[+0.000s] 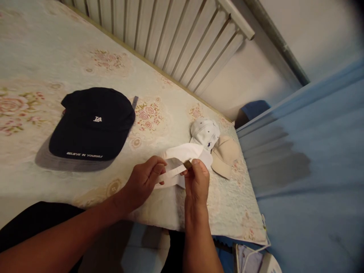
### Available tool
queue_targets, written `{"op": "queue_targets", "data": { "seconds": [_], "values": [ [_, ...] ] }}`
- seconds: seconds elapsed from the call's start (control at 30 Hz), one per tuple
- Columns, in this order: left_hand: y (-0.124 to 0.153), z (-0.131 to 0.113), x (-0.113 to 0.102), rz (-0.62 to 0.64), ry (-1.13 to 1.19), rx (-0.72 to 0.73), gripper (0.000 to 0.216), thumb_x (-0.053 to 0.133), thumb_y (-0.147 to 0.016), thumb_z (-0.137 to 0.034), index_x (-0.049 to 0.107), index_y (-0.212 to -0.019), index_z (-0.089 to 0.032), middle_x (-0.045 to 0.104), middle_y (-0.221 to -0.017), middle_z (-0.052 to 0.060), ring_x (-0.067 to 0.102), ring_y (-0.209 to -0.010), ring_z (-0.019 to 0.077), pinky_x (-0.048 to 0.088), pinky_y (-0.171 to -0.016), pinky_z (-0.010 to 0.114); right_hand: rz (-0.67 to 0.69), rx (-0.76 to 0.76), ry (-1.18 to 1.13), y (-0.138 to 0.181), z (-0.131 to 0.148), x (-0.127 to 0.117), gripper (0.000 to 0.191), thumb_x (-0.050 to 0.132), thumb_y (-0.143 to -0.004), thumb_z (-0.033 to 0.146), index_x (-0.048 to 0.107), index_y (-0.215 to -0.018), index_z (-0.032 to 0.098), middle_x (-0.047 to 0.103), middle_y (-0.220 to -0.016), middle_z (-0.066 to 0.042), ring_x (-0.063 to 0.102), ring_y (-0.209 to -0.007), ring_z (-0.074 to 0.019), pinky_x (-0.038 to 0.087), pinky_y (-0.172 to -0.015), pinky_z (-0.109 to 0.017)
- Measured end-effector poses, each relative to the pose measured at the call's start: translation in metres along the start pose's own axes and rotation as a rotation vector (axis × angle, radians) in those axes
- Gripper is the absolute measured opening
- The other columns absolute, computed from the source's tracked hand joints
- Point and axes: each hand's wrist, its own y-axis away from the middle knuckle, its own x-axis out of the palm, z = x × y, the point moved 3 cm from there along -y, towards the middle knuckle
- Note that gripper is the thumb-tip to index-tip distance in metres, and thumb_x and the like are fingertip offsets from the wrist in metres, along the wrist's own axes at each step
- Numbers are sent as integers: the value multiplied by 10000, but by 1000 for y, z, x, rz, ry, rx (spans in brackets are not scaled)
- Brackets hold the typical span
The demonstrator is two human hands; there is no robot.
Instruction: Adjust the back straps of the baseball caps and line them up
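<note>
Between my two hands is a white cap [182, 152], its rear opening and adjuster strap [173, 173] turned toward me. My left hand [145, 178] is closed, pinching the strap's left end beside the cap's edge. With thumb and fingers together, my right hand [198, 178] grips the strap's other end at a dark metal buckle [187, 164]. Just beyond lie a white cap with a small dark logo [205, 132] and a beige cap [226, 153]. A dark navy cap [95, 121] with white lettering rests to the left, apart from both hands.
The caps lie on a floral bedsheet [159, 87]. A slatted white rail [170, 38] runs along the bed's far side. Blue curtain [307, 163] hangs at the right. Below the bed's right corner stand some white items [256, 258], partly cut off.
</note>
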Motion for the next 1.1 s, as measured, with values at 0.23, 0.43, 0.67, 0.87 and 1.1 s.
{"op": "queue_targets", "data": {
  "seconds": [0.23,0.43,0.67,0.87,1.1],
  "values": [
    [-9,5,-21,-256,-33,2,214,431,-931,-342,574,-937,-183,640,-843,24,607,-799,157,483,-742,297,-6,3,17,-1,0,-2,219,634,-779,369,549,-687,189,535,-531,52,463,-445,-85,380,-478,-229],
    [-25,8,-17,-155,-161,123,188,557,-841,-275,584,-1004,-185,636,-985,60,602,-901,186,500,-792,332,16,29,4,0,-1,1,210,651,-762,365,561,-698,187,543,-523,49,472,-448,-88,377,-480,-231],
    [-40,2,-4,24,-348,522,237,544,-793,-118,650,-978,-220,578,-1237,89,457,-1220,248,349,-1058,495,31,34,70,4,-4,4,209,644,-767,366,575,-698,182,535,-508,54,462,-458,-94,360,-498,-234],
    [-44,2,5,112,-337,524,164,529,-818,-135,651,-902,-206,564,-1199,98,493,-1161,242,394,-1001,439,112,3,161,9,-2,8,244,613,-806,371,573,-658,182,533,-532,45,462,-520,-104,354,-557,-241],
    [-44,3,10,220,-279,456,190,446,-879,-197,594,-761,-203,556,-848,38,526,-856,180,423,-796,304,146,-31,280,8,0,6,238,602,-810,371,588,-659,188,537,-622,31,465,-628,-121,374,-621,-250]
  ]
}}
